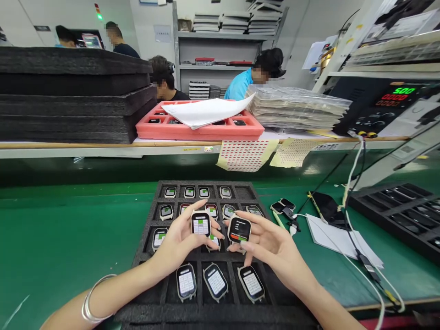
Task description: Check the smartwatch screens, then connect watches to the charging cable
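Observation:
My left hand point(185, 236) grips a smartwatch point(200, 223) without a strap; its lit screen shows a white grid with a green cell. In my right hand point(271, 240) is a second smartwatch point(239, 229), whose dark screen carries text with red and green bars at the bottom. Both are held up side by side, faces toward me, above a black foam tray point(140, 261). Several more lit watches lie in the tray's compartments, among them one in the front row point(215, 282). My hands partly cover the middle rows.
Right of the tray lie loose watches point(283, 206), cables point(350, 220), white paper point(343, 240) and another black tray point(395, 215). A shelf point(165, 147) ahead holds black foam stacks point(72, 96), a red tray point(199, 133) and a power supply point(378, 105). Several people sit or stand beyond.

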The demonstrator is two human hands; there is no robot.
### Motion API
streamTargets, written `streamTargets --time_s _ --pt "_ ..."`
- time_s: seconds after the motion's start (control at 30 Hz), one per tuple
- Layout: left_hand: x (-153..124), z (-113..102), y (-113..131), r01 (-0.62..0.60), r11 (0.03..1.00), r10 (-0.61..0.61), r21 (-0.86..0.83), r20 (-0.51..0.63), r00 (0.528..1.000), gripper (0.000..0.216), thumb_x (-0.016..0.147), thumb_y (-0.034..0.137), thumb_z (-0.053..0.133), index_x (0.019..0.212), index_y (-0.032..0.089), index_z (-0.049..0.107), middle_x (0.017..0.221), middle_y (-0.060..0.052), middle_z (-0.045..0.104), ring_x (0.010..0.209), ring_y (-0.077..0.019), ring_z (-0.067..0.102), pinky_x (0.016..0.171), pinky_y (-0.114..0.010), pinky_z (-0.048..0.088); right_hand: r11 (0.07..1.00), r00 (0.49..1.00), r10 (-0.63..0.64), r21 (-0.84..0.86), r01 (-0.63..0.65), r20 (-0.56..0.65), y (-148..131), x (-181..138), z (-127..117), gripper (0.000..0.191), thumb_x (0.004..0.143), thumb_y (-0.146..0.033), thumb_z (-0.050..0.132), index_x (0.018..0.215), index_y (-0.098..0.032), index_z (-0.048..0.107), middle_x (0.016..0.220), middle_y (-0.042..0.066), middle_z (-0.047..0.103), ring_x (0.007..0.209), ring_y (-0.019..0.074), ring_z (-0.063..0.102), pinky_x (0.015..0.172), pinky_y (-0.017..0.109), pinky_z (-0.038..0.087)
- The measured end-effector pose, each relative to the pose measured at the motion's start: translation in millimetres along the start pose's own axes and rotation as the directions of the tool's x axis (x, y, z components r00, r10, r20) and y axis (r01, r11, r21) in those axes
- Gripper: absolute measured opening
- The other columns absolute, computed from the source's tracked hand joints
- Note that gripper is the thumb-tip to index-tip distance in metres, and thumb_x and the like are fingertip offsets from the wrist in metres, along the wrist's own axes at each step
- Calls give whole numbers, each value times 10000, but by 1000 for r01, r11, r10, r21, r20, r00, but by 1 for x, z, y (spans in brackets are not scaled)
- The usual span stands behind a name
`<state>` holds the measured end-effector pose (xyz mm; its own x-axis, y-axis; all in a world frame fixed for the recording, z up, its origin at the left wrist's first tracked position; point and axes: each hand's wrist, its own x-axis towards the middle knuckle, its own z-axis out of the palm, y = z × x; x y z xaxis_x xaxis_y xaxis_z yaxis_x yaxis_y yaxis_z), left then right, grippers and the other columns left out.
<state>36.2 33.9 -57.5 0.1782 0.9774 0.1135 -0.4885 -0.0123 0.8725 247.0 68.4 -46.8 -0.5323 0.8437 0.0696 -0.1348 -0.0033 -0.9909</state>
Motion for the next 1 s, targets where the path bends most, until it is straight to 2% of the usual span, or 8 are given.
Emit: streamTargets --time_s 0.13,0.27,0.4,0.6,0.73,0.83,0.9,1.0 --pt "-1 1 -1 -13 1000 13 2 -2 1000 689 752 133 710 1361 214 399 981 -79 637 884 -220 638 755 -350 554 1000 999 11 -8 -11 -53 2 0 1 405 813 -164 689 1199 -197 570 941 102 713 726 226 714 492 256 571" --pt "-1 3 0 18 998 -16 60 -36 999 626 820 165 655 1375 207 368 944 -69 626 842 -195 639 713 -320 564 999 999 -14 38 15 -30 1 -1 0 401 810 -185 674 1201 -187 584 940 113 711 716 238 712 484 272 570" --pt "-2 3 0 23 994 -20 103 -27 999 587 802 168 668 1335 208 426 945 -69 633 820 -189 638 702 -306 563 999 998 -18 50 21 -59 -1 -1 0 320 840 -277 639 1145 -179 623 964 122 706 658 227 709 456 273 565" --pt "-2 2 -2 22 996 -21 92 -14 1000 529 804 215 659 1300 199 478 908 -75 641 798 -203 632 637 -300 559 999 989 8 -32 -13 -147 1 -2 3 208 850 -293 651 1024 -178 642 790 61 702 496 168 680 364 186 486" --pt "0 2 -1 32 992 -30 125 -16 999 442 855 284 618 1264 167 496 826 -71 630 716 -191 627 547 -276 550 1000 997 -11 -16 10 -73 3 -2 0 213 880 -279 610 1074 -196 639 888 81 709 559 178 701 397 194 515" --pt "0 2 0 48 987 -43 154 -33 999 401 880 286 585 1249 153 501 777 -55 615 671 -173 614 499 -250 534 999 1000 -9 40 8 21 3 -3 -1 308 854 -229 636 1160 -207 610 932 89 700 671 207 716 460 220 553" --pt "0 1 0 39 989 -33 142 -39 999 401 880 257 580 1257 157 489 812 -58 614 709 -178 616 519 -253 540 998 998 2 61 -6 63 2 -3 0 390 826 -196 664 1207 -210 580 955 95 695 734 219 713 494 232 564" --pt "-1 0 -1 26 995 -24 92 -18 1000 495 826 181 628 1292 178 460 910 -70 622 788 -187 620 609 -281 555 999 998 11 47 -14 54 2 -4 2 438 815 -182 681 1234 -201 553 971 104 691 760 213 708 513 229 567"
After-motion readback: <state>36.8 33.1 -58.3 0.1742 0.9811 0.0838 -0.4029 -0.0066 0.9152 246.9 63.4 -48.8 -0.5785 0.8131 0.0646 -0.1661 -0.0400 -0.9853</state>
